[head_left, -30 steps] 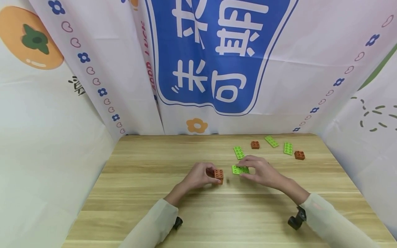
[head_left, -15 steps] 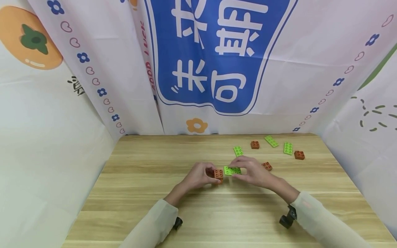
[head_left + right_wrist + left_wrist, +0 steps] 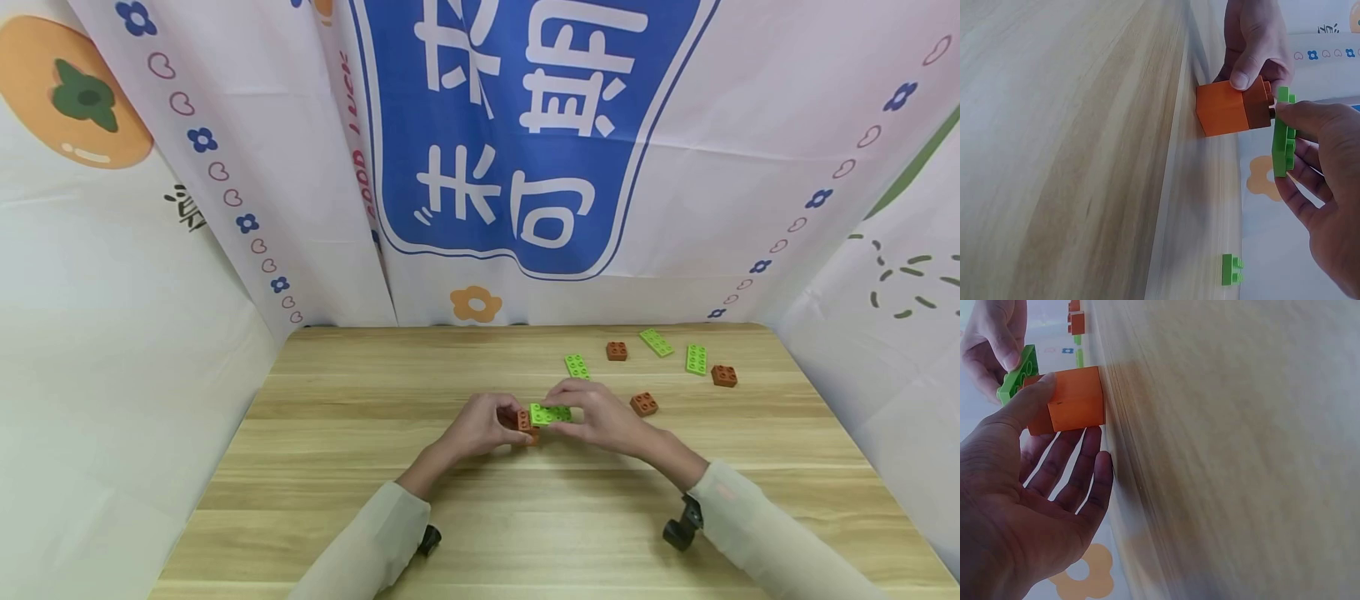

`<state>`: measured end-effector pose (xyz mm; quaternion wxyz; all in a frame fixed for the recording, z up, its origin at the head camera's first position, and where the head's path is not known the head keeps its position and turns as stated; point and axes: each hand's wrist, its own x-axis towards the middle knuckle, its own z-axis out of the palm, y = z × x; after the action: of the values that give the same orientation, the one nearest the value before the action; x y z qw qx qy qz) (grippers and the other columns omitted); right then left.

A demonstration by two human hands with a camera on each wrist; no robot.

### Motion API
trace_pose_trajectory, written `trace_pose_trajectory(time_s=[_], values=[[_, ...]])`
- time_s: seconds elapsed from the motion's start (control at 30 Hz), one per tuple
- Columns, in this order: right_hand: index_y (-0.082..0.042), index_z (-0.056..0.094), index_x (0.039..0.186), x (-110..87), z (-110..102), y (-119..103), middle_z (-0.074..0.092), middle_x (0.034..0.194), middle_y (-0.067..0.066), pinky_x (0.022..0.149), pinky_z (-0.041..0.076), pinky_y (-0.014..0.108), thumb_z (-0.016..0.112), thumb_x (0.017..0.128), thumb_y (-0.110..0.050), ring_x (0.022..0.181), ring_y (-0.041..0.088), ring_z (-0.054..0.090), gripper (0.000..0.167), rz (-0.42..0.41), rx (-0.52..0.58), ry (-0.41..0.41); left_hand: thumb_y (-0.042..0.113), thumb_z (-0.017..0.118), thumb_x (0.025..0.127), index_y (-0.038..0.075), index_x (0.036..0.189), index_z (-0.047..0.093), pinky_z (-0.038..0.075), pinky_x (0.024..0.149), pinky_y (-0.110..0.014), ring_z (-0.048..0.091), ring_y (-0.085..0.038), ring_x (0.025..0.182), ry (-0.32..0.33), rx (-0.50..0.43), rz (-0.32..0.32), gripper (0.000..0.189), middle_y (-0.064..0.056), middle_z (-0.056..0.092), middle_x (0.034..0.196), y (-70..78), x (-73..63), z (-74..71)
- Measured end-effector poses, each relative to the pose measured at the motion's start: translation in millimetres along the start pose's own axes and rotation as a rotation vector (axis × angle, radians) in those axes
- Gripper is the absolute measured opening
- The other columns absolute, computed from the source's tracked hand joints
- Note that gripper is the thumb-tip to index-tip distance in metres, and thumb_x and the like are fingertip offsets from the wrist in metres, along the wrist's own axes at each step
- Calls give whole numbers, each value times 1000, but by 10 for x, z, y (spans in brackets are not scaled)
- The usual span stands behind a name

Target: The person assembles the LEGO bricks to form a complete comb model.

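Note:
My left hand [image 3: 483, 427] holds a stack standing on the table: an orange block [image 3: 1221, 109] below, a darker brown studded brick [image 3: 1256, 107] on top. The thumb and fingers grip its opposite sides. My right hand [image 3: 603, 421] pinches a thin lime-green brick [image 3: 550, 414] with two rows of studs. In the head view this green brick overlaps the right part of the stack's top. The right wrist view has it level above the brown brick's studs, with one end over them and the other end sticking out. Whether they touch is hard to tell.
Behind and right of my hands lie loose pieces on the wooden table [image 3: 360, 375]: brown bricks [image 3: 643, 404] and green plates [image 3: 697, 359]. Another green plate [image 3: 576, 366] lies just behind my right hand. Printed cloth [image 3: 675, 275] hangs at the back and sides.
My right hand has moved left with the green brick, from beside the stack to over its top. A brown brick behind that hand has come into view. My left hand stays put.

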<state>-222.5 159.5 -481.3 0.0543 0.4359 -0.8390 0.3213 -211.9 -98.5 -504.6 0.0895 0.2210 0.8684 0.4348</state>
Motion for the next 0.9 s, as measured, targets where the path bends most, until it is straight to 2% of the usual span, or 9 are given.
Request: trace_pose_trajectory(time_s=[0.53, 0.9], values=[[-9, 78, 123, 105, 58, -11, 73, 118, -2, 94, 58, 33, 86, 91, -19, 113, 15, 68, 34, 20, 13, -63, 23, 94, 83, 15, 94, 75, 56, 76, -25, 67, -8, 83, 2, 4, -8, 23, 8, 73, 90, -10, 1, 8], [-7, 78, 122, 174, 40, -54, 72, 117, 1, 92, 58, 33, 84, 93, -19, 110, 17, 68, 32, -1, 11, -106, 23, 93, 84, 15, 89, 73, 57, 76, -25, 67, -7, 82, -11, 14, -4, 21, 8, 73, 88, -9, 7, -4]])
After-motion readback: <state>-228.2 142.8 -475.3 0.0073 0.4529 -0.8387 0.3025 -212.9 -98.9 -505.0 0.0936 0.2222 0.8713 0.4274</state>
